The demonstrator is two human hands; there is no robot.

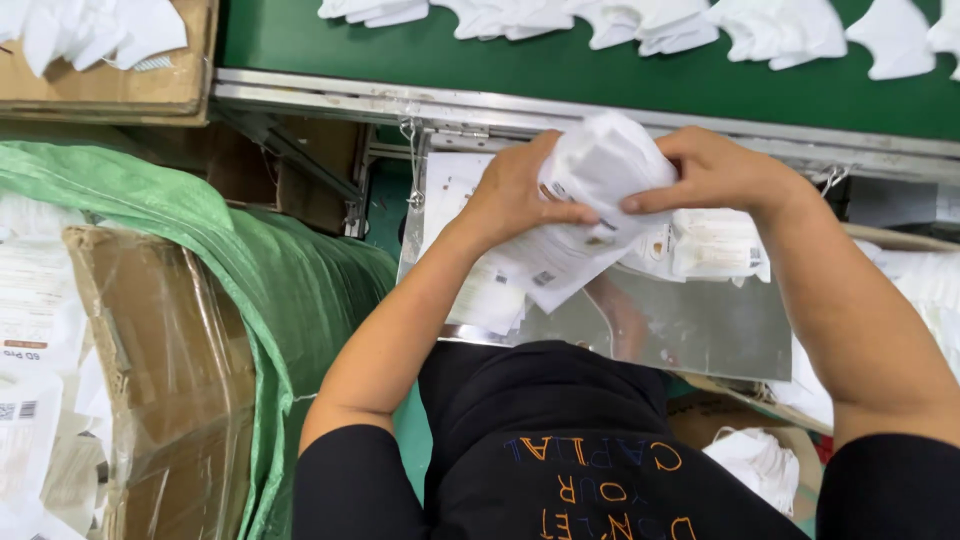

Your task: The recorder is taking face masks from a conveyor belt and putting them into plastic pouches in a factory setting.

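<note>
a: what's in the hands rn?
b: left hand point(515, 195) n right hand point(705, 172) both clamped on a white packet point(600, 175), held up over the steel tray point(690, 335).
a: n around it?
b: more flat packets point(715, 245) on the tray, white masks point(775, 30) up on the green belt point(520, 60). cardboard box point(165, 380) + green sack point(290, 280) on the left, crowding that elbow.

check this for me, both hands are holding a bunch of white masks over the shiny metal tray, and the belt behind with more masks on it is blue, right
Not quite: the belt is green, not blue, as the head view shows. The rest holds: the left hand and right hand hold a bunch of white masks over the shiny metal tray, with more masks on the belt.
</note>
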